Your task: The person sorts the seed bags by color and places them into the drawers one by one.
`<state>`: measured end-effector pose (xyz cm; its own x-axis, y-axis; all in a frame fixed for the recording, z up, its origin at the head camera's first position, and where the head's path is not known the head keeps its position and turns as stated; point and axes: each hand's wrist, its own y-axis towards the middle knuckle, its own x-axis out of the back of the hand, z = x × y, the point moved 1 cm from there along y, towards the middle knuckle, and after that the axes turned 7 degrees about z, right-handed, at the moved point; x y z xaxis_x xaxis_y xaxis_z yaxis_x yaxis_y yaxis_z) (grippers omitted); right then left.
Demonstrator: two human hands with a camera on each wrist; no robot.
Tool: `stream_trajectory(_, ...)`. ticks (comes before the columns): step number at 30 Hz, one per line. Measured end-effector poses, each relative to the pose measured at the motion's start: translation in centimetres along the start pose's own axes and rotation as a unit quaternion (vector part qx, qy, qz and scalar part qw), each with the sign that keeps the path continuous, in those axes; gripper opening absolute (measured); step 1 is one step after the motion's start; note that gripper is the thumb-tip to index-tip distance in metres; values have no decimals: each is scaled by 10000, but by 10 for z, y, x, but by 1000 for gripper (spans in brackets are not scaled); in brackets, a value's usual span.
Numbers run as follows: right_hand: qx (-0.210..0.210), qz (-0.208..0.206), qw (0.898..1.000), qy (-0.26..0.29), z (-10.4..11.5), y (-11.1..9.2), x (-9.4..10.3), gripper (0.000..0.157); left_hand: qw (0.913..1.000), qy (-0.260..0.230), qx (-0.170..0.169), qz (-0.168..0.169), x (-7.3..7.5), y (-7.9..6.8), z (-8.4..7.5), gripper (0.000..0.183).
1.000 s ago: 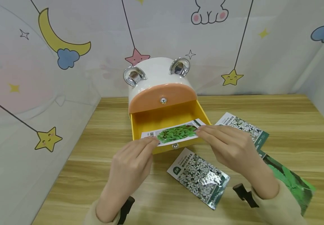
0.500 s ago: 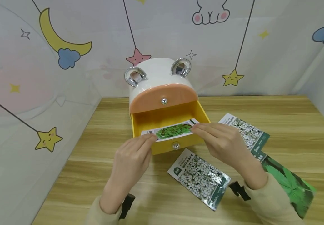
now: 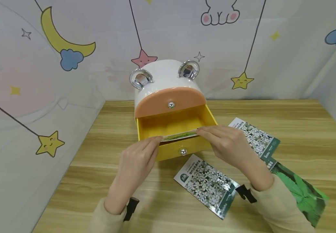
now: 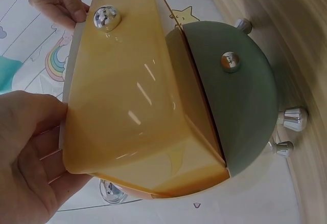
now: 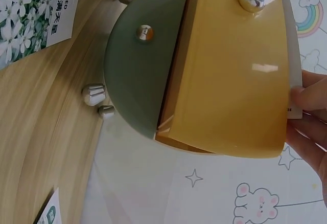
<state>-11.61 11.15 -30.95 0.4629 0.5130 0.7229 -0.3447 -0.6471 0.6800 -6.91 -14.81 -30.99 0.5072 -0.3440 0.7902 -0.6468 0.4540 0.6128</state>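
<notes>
A seed packet (image 3: pixel 182 135) with a green leafy picture is tilted nearly edge-on just inside the front of a pulled-out yellow drawer (image 3: pixel 168 152). My left hand (image 3: pixel 137 163) pinches its left end, and my right hand (image 3: pixel 230 145) pinches its right end. In the right wrist view, a pale strip of the packet (image 5: pixel 295 55) shows above the drawer's front edge, with the thumb on it. The left wrist view shows the fingers of the left hand (image 4: pixel 30 157) at the drawer's corner. The packet's lower part is hidden behind the drawer front.
The drawer belongs to a small cabinet (image 3: pixel 168 72) with a white top, an orange upper front and silver ears. A white-flower packet (image 3: pixel 207 187) lies in front of it. To the right are another flower packet (image 3: pixel 255 137) and a green-leaf packet (image 3: pixel 302 191). A printed curtain hangs behind.
Both hands have tipped the packet from lying face-up over the drawer to nearly edge-on, sinking behind the drawer front. The right hand has shifted slightly left.
</notes>
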Motion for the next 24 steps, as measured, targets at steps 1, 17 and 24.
stream_trajectory(1, -12, 24, 10000, -10, -1, 0, -1, 32, 10000, -20, 21, 65, 0, 1, 1, 19)
stream_trajectory(17, -151, 259, 9995, 76, -9, 3, -7, 30, 9968, -257, 280, 709, 6, 10, 4, 15)
stream_trajectory(24, -470, 907, 9944, 272, -15, 12, -4, 27, 9898, -624, 583, 1137, 7, 19, 9, 13)
